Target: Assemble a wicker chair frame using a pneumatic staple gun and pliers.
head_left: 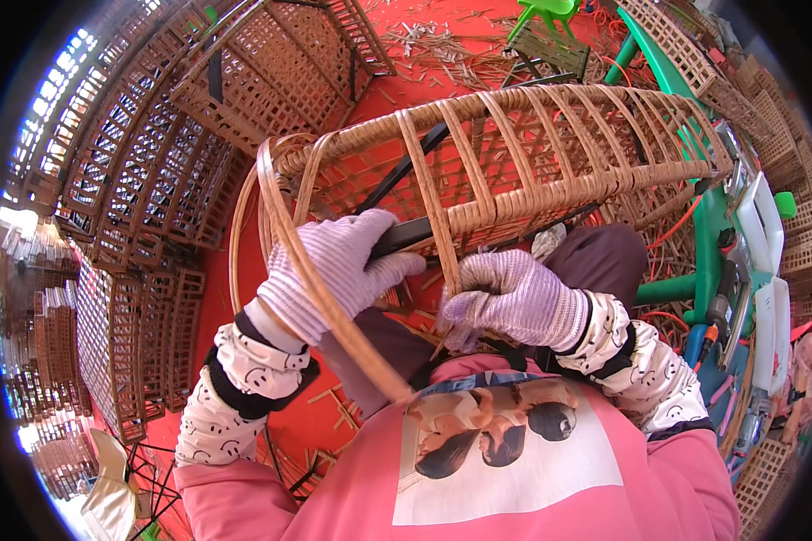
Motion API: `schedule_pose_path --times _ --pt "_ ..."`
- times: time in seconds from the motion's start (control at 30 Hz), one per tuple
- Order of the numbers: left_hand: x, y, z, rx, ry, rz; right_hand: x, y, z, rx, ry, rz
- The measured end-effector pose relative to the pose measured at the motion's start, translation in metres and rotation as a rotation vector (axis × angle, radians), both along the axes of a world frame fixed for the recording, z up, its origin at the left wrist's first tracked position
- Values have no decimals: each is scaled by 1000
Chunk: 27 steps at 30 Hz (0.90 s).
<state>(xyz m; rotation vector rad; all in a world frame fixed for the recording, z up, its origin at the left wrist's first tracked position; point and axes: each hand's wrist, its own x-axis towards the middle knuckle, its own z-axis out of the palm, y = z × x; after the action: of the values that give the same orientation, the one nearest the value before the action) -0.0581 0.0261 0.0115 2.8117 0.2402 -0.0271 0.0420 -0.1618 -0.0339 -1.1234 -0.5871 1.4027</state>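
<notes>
Across my lap lies a half-woven rattan basket frame (559, 194), with brown strips wound around its rims and spanning between them. My left hand (329, 266), in a striped lilac glove, is closed around the end of a black bar (402, 236) of that frame. My right hand (514, 293), gloved alike, pinches a flat rattan strip (440, 216) that comes down over the rim; its fingertips are partly hidden. A long loose loop of rattan (311, 279) arches over my left wrist and ends blurred near my chest.
Stacked woven baskets (126, 171) fill the left side, and another basket (271, 72) stands beyond. Cut strip scraps (438, 50) litter the red floor. At right are a green stool (713, 261), hand tools (726, 298) and white plastic pieces (770, 334). A small green chair (548, 13) stands far back.
</notes>
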Motion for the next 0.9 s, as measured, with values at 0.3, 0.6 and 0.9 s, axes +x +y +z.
schedule_pose_path --times 0.3,0.6,0.9 --pt "3 1 3 -117 17 -79 -10 -17 -4 1 -198 -62" --pt "22 29 3 -599 149 26 -4 3 -58 -32 -518 -175" --pt "54 23 13 -550 445 167 63 93 -44 479 -775 -388"
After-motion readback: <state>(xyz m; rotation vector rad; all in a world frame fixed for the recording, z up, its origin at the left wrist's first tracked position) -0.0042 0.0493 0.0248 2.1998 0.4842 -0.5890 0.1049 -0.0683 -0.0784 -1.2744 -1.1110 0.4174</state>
